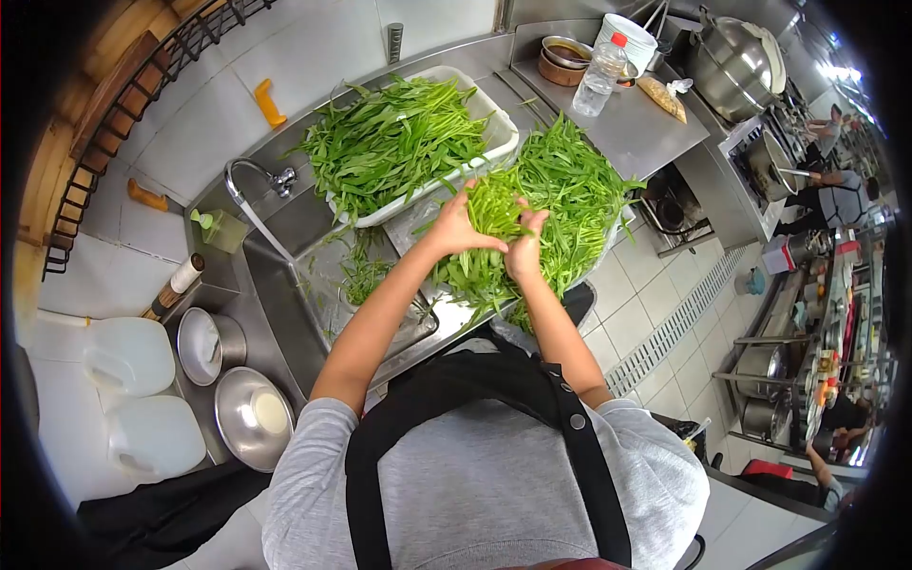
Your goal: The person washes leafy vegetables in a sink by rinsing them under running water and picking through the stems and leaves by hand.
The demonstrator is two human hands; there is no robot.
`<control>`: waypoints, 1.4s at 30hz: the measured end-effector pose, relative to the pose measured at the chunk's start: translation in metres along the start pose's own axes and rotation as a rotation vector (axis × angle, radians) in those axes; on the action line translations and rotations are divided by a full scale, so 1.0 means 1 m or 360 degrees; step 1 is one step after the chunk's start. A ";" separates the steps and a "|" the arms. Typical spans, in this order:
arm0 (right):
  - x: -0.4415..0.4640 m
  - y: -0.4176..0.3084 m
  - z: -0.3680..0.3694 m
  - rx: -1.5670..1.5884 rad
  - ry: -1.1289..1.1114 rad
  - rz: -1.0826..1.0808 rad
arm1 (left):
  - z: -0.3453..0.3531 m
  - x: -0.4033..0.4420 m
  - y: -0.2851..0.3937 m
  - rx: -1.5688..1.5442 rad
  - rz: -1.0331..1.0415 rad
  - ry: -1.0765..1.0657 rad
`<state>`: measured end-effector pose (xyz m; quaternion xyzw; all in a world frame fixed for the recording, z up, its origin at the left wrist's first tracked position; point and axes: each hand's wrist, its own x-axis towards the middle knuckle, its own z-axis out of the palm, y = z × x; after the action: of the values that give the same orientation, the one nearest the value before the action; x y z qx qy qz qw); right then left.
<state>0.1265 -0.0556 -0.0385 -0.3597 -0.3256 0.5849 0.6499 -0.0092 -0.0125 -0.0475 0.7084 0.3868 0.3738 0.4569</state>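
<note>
Between my two hands is a bunch of green stems with the cut ends facing up (494, 204). My left hand (461, 226) curves round its left side, thumb stretched toward the other hand. Against the right side lies my right hand (525, 249), its fingers partly hidden by the greens. Below and to the right spreads a large pile of leafy greens (570, 180). Behind my left hand, a white tub (499, 128) holds another heap of long leaves (389, 142). Loose sprigs (366, 271) lie beside my left forearm in the sink area.
A faucet (256, 185) stands over the steel sink (275, 285) at left. Metal bowls (254, 418) and plastic jugs (157, 432) are lower left. A water bottle (600, 78) and large pot (731, 71) stand upper right. Other people (841, 201) are far right.
</note>
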 end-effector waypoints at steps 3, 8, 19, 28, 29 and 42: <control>0.005 -0.001 -0.002 0.0217 -0.0172 0.0022 | -0.011 0.002 0.025 0.0717 0.0234 0.0121; 0.014 -0.024 0.011 0.0082 -0.0163 -0.0131 | -0.023 0.004 0.057 0.0016 0.0162 0.0373; 0.020 -0.032 0.008 -0.0741 0.0355 -0.0805 | -0.052 -0.009 0.095 -0.0515 0.0335 0.0687; 0.019 -0.037 0.030 -0.0909 0.0232 -0.0727 | -0.097 -0.051 0.077 -0.0810 0.0215 0.0890; 0.021 -0.041 0.047 -0.0826 0.0079 -0.0713 | -0.102 -0.058 0.076 -0.0871 0.0218 0.0881; -0.003 0.041 0.242 -0.0297 -0.0250 -0.0434 | -0.199 -0.210 0.049 -0.1266 0.0436 0.1433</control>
<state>-0.0995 -0.0357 0.0547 -0.3241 -0.4741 0.4850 0.6595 -0.2634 -0.1417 0.0216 0.2996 0.2781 0.8073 0.4256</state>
